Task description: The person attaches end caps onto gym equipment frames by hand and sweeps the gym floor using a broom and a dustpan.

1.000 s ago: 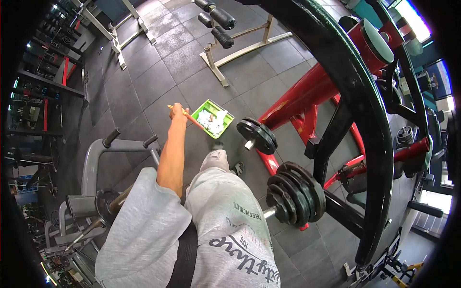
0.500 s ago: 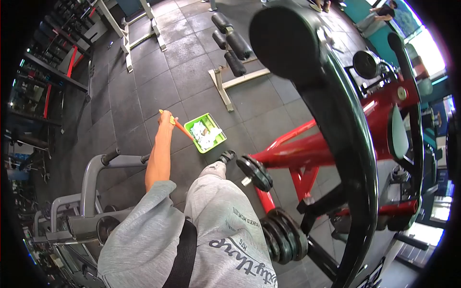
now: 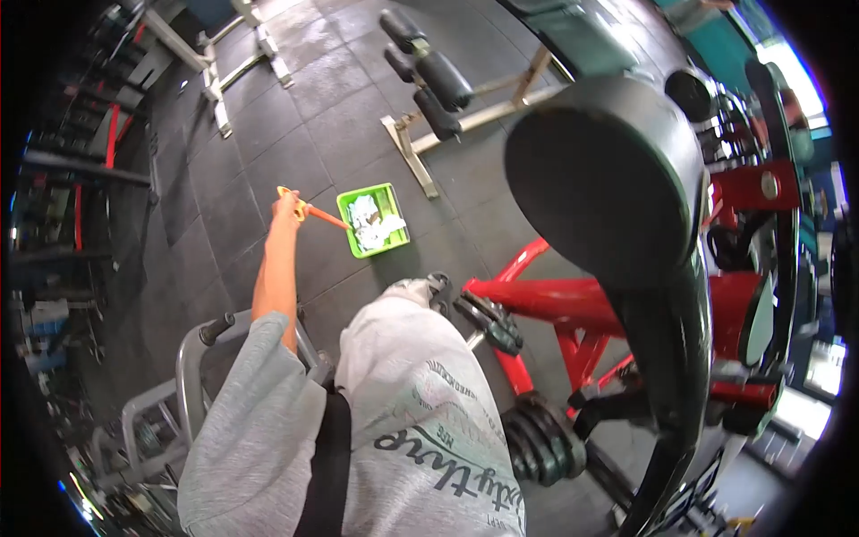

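Litter (image 3: 365, 217), pale and crumpled, is lying in the green bin (image 3: 383, 250), which is sitting on the dark floor (image 3: 277, 148) to the right of your left hand (image 3: 286, 206) and slightly nearer your body. That hand is gripping the orange handle (image 3: 326, 217), closing around it with no gap showing. The handle's long axis is slanting rightward and back toward you, its far end reaching the bin's left side; whether it is joining there, I cannot tell. Your right hand is lying out of view, its state unknown.
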Motion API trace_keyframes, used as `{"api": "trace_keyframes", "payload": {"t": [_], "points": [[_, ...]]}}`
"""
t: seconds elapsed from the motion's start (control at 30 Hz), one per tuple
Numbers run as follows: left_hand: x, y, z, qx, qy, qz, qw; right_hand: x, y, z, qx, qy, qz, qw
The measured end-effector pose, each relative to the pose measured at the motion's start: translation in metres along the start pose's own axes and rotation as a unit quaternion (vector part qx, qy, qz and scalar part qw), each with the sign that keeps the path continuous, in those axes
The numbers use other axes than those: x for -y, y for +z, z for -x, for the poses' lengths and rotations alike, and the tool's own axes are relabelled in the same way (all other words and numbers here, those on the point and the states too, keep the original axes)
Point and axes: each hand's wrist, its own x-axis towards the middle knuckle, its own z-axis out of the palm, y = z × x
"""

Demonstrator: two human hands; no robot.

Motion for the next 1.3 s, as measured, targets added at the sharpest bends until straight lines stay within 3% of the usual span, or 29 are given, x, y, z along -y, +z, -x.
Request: {"api": "trace_keyframes", "payload": {"t": [0.07, 0.13, 0.23, 0.47, 0.67, 0.8, 0.83, 0.9, 1.0, 1.13, 1.3], "points": [[-0.005, -0.005, -0.042, 0.07, 0.031, 0.06, 0.995, -0.019, 0.011, 0.019, -0.017, 0.024, -0.031, 0.999], [-0.039, 0.016, -0.044, 0.014, 0.041, -0.034, 0.998, -0.042, 0.038, 0.041, -0.032, 0.058, -0.065, 0.996], [-0.075, 0.021, -0.092, 0.045, -0.026, -0.053, 0.997, -0.051, 0.083, 0.076, -0.054, 0.101, -0.079, 0.99], [-0.162, 0.019, -0.233, 0.12, -0.079, -0.045, 0.989, -0.042, 0.257, 0.135, -0.07, 0.187, -0.149, 0.968], [-0.227, 0.039, -0.284, 0.135, -0.126, -0.13, 0.974, -0.024, 0.407, 0.174, -0.087, 0.264, -0.225, 0.934], [-0.248, 0.052, -0.339, 0.152, -0.133, -0.139, 0.97, -0.051, 0.48, 0.177, -0.071, 0.312, -0.302, 0.898], [-0.254, 0.056, -0.348, 0.168, -0.136, -0.151, 0.965, 0.046, 0.481, 0.227, -0.145, 0.318, -0.188, 0.918], [-0.26, 0.07, -0.369, 0.175, -0.135, -0.164, 0.961, 0.088, 0.5, 0.253, -0.151, 0.315, -0.111, 0.931], [-0.264, 0.085, -0.378, 0.162, -0.149, -0.171, 0.96, 0.106, 0.52, 0.275, -0.117, 0.234, -0.113, 0.958], [-0.265, 0.099, -0.397, 0.207, -0.146, -0.205, 0.945, 0.119, 0.533, 0.287, -0.068, 0.208, -0.189, 0.957], [-0.268, 0.107, -0.399, 0.11, -0.095, -0.198, 0.969, 0.161, 0.526, 0.297, -0.039, 0.161, -0.226, 0.96]]}}
